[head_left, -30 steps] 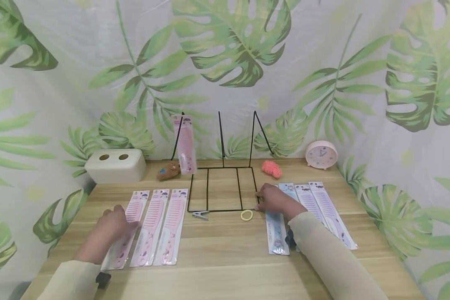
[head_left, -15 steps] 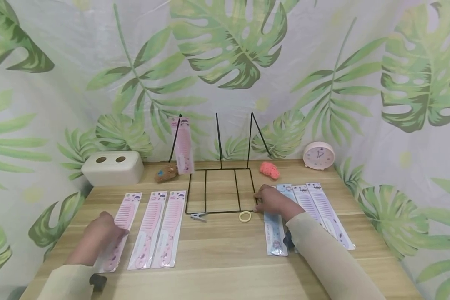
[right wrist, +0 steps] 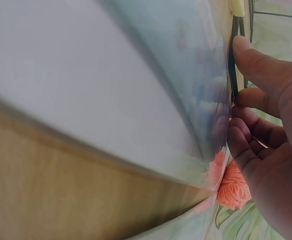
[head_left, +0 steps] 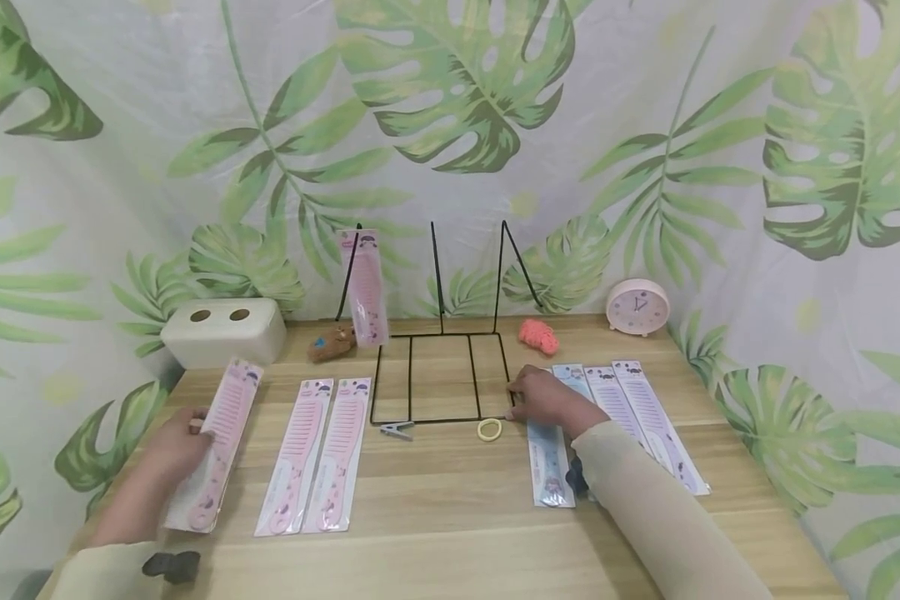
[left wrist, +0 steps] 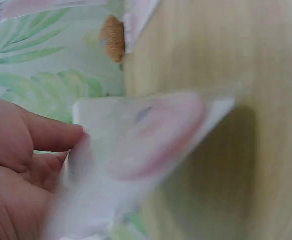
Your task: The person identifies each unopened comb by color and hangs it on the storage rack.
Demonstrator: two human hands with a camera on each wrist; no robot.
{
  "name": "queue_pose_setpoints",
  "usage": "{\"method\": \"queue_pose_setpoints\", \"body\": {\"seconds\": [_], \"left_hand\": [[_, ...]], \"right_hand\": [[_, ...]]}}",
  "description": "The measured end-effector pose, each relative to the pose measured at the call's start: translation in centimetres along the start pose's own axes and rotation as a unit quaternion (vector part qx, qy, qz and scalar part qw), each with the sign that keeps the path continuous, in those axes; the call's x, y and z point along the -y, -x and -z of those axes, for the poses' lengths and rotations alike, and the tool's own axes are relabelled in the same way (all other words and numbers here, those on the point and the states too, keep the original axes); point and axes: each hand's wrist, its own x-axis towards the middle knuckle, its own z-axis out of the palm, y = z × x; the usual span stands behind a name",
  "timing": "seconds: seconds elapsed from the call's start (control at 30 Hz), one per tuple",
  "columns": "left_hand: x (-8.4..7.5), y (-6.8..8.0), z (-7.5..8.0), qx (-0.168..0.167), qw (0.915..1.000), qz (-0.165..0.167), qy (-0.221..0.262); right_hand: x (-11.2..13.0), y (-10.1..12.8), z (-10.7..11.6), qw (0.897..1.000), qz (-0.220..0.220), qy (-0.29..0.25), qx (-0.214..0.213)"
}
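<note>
My left hand pinches a packaged pink comb by its left edge and holds it tilted off the table at the left. In the left wrist view the pack is blurred. Two more packaged pink combs lie side by side to its right. Another pink comb pack hangs on the left arm of a black wire rack. At the rack's right front corner, my right hand grips the wire between thumb and fingers. A blue packaged comb lies under that wrist.
Purple packaged combs lie at the right. A grey clip and a yellow ring lie before the rack. Behind are a white box with holes, a brown plush, coral yarn and a pink clock.
My left hand has taken hold of the leftmost pink comb pack, shifted it left and lifted it at a tilt. My right hand stays at the rack's corner.
</note>
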Motion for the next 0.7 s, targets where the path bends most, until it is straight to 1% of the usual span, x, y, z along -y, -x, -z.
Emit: {"method": "queue_pose_setpoints", "body": {"seconds": [0.07,0.13,0.2,0.23,0.27,0.3,0.33,0.37,0.4,0.43,0.47,0.5,0.53,0.57,0.7], "left_hand": [[-0.3,0.7,0.6,-0.024,0.9992,-0.027,0.014],[-0.7,1.4,0.9,-0.048,0.9964,-0.06,0.035],[-1.0,1.8,0.8,-0.071,0.9891,-0.099,0.083],[-1.2,2.0,0.7,-0.082,0.9825,-0.126,0.11],[-1.4,2.1,0.5,-0.089,0.9714,-0.159,0.152],[-1.5,2.2,0.2,-0.092,0.9561,-0.194,0.2],[-1.7,2.2,-0.1,-0.09,0.9371,-0.228,0.249],[-1.9,2.2,-0.5,-0.082,0.9164,-0.26,0.293],[-2.1,2.2,-0.8,-0.071,0.8969,-0.288,0.328],[-2.4,2.2,-1.1,-0.057,0.8798,-0.31,0.356],[-2.8,2.2,-1.4,-0.044,0.8659,-0.328,0.375],[-3.2,2.2,-1.8,-0.033,0.859,-0.341,0.38],[-3.7,2.2,-2.1,-0.024,0.8572,-0.349,0.377],[-4.3,2.2,-2.4,-0.015,0.8583,-0.355,0.37],[-6.7,2.5,-3.7,0.014,0.8704,-0.359,0.336]], "right_hand": [[0.1,0.0,0.0,1.0,-0.001,-0.005,0.001],[0.2,0.0,0.1,1.0,-0.002,-0.003,0.002],[0.2,0.0,0.1,1.0,-0.003,0.002,0.001],[0.2,0.1,0.2,1.0,-0.005,0.002,0.001],[0.2,0.1,0.2,1.0,-0.006,0.002,0.0],[0.2,0.1,0.2,1.0,-0.006,0.002,-0.001],[0.2,0.1,0.2,1.0,-0.007,0.001,-0.001],[0.2,0.2,0.2,1.0,-0.007,-0.001,-0.001],[0.2,0.2,0.2,1.0,-0.008,-0.003,0.0],[0.2,0.2,0.2,1.0,-0.008,-0.003,0.001],[0.2,0.2,0.2,1.0,-0.009,-0.003,0.002],[0.3,0.2,0.2,1.0,-0.011,-0.002,0.003],[0.3,0.2,0.2,1.0,-0.012,-0.001,0.004],[0.3,0.2,0.2,1.0,-0.013,-0.001,0.003],[0.5,0.2,0.2,1.0,-0.015,0.001,0.003]]}}
